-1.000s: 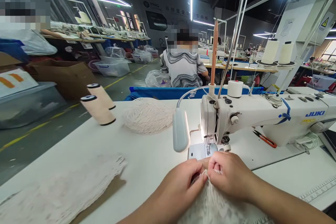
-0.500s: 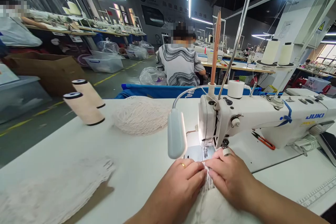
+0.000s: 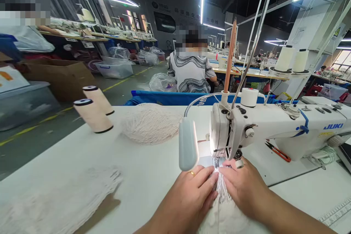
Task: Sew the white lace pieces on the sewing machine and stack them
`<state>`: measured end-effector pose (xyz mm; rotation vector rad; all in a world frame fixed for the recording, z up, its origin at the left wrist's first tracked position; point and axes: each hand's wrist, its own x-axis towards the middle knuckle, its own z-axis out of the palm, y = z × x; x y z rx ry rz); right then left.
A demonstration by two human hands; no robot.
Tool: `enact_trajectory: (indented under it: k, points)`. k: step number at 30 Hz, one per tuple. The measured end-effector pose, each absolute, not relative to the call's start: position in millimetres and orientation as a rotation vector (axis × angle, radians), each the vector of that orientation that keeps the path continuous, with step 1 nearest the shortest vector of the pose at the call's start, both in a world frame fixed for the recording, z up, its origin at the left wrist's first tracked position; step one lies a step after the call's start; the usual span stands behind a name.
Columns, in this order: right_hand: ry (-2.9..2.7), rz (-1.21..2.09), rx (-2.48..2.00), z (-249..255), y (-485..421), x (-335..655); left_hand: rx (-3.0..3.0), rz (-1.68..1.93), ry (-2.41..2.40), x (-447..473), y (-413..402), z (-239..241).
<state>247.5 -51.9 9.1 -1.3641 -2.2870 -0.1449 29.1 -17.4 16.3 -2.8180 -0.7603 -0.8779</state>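
A: Hands?
B: Left hand [image 3: 189, 193] and right hand [image 3: 244, 186] side by side, fingers pinching the white fringed fabric [image 3: 222, 208].
A: Fabric where?
B: Right in front of the sewing machine [image 3: 274, 124] needle, front edge under its head. Lamp [image 3: 188, 146] just left of the machine.

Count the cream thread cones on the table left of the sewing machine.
2: the nearer cone sits by the left edge of the table, the farther cone just behind it. None seems hidden there.
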Motion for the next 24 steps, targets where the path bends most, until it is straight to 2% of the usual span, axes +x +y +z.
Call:
enact_trajectory:
  k: [9,19,24]
  points:
    - [-2.246,-0.247,-1.371,8.5,-47.7,246.7,-2.704,-1.046,-0.754,34.1,-9.7,-1.9]
    - [-2.286,-0.186,-1.441,8.8,-46.6,246.6,-2.777,-0.861,-0.749,30.8,-12.8,10.0]
    - [-2.311,-0.134,-1.479,8.7,-45.4,246.3,-2.780,-1.016,-0.808,30.6,-6.1,-2.6]
